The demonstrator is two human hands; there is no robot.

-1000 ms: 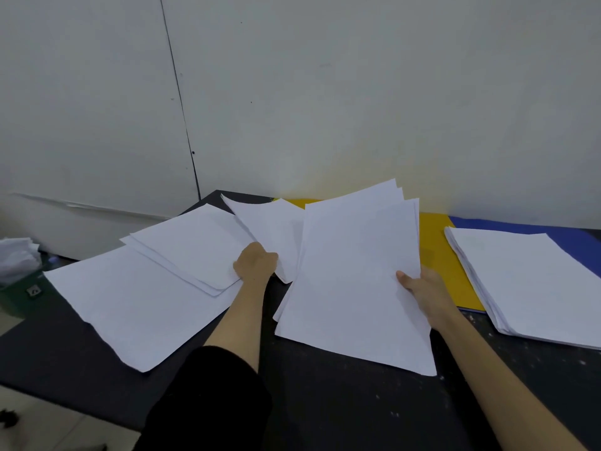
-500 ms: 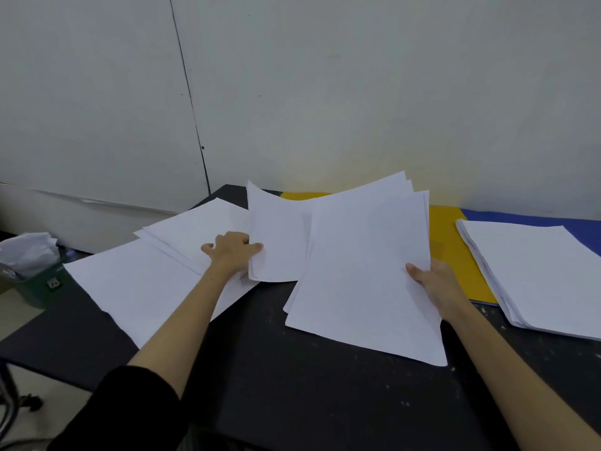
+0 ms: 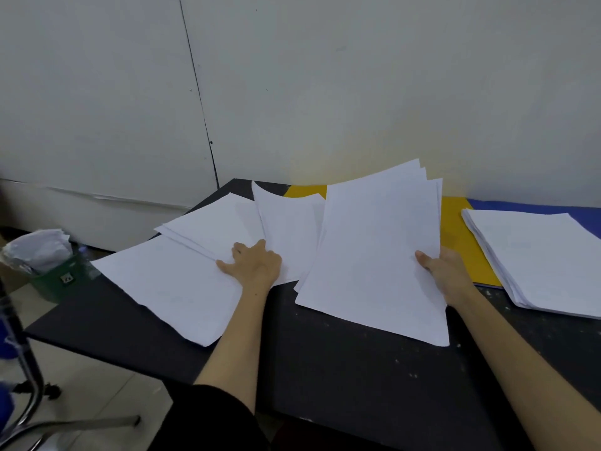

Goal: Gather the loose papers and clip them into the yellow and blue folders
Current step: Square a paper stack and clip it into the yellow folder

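Though near, bin label (image 3: 67, 278) unreadable

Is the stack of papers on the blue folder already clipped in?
No: the stack lies loose on the blue folder, with its sheet edges fanned and no clip visible.

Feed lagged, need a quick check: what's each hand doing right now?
Left hand: open, pressing flat on loose papers.
Right hand: closed, holding sheaf of papers.
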